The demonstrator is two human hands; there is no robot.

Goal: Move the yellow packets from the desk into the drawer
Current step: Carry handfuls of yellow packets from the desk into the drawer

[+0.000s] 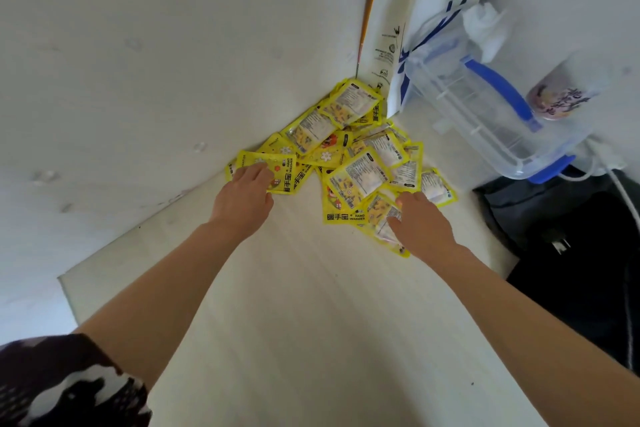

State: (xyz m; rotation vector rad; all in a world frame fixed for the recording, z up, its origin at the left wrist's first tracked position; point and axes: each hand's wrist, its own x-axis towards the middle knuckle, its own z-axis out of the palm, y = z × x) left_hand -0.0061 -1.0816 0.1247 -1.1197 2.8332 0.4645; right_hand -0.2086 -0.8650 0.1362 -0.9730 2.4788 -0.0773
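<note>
The pale surface (311, 305) fills most of the view and runs into a far corner where two white walls meet. At the far right stands a white paper coffee bag (433, 3), and just right of it a clear plastic container with a blue handle (485, 107) lies tilted on its side; nothing can be made out inside it. A printed cup (561, 97) sits further right, above dark bags (571, 236) beside the surface's right edge.

The yellow hand-warmer packets (346, 156) are still all on the surface, heaped loosely in that far corner, overlapping at every angle, some face up and some label side up. No drawer shows anywhere, so the destination is out of view.

Both hands reach straight ahead to the pile's near edge. The left hand (247, 191) lies flat, fingers spread, on the left-most packets; the right hand (420, 218) rests with loosely spread fingers on the near-right packets. Neither is clamped on anything. The pile lies between and beyond them, with the two hands about equally near, so a two-handed inward scoop looks like the natural next move.
</note>
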